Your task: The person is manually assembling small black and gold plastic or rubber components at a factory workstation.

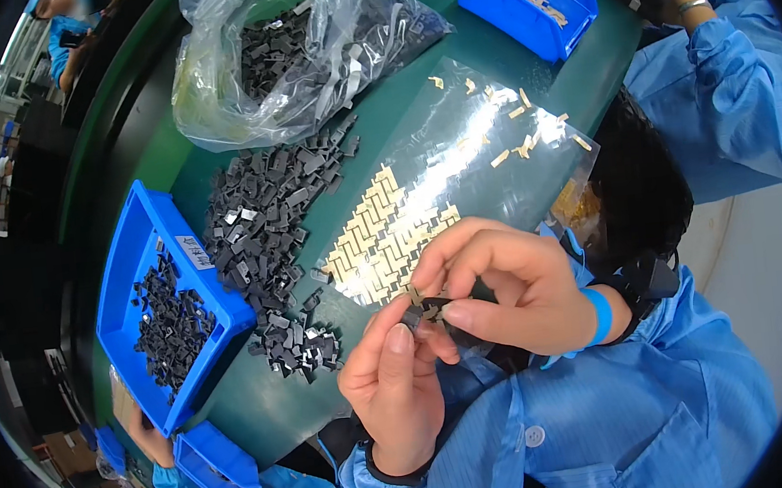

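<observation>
Close in front of my body, both my hands meet over the near edge of the sheet. My left hand (393, 380) pinches a small black plastic part (412, 317) between thumb and fingertips. My right hand (517, 284) is closed with its fingertips at the same part, on a small tan piece (415, 293); how the two fit together is partly hidden by the fingers. Just beyond lie many flat tan pieces (375, 227) in slanting rows on a clear plastic sheet (461, 87). To their left spreads a heap of small black parts (256, 210).
A blue bin (119, 298) with black parts stands at left, a smaller blue bin (213, 449) below it. At the back are a clear bag (208, 102) of black parts and a blue bin (530, 24) with tan pieces. Co-workers' blue sleeves (741, 69) show right and lower left.
</observation>
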A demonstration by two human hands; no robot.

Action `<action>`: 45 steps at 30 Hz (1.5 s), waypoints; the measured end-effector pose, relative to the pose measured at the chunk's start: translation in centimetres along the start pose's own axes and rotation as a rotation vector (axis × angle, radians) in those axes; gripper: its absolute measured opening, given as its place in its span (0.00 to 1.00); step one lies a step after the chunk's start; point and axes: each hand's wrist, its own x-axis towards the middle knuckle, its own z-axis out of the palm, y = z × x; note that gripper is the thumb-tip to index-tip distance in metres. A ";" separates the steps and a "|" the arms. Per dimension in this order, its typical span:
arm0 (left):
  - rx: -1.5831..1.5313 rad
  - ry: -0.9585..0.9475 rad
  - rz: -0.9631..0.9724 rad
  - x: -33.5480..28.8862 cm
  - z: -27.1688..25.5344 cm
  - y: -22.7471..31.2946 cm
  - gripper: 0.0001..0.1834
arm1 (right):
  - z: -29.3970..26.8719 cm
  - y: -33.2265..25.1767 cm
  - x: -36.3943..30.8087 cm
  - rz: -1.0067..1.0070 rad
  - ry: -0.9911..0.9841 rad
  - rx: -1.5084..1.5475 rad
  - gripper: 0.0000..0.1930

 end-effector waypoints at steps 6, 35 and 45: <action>0.215 -0.050 0.135 -0.1 -0.8 -0.7 0.13 | 0.7 0.7 -0.6 0.113 0.043 0.165 0.04; 0.270 0.017 0.126 -0.5 -0.2 -0.6 0.13 | 1.7 0.7 -0.6 0.002 0.198 -0.055 0.05; 0.214 0.006 0.115 -0.7 -0.2 -0.5 0.12 | 1.8 0.8 -0.7 -0.089 0.190 -0.149 0.06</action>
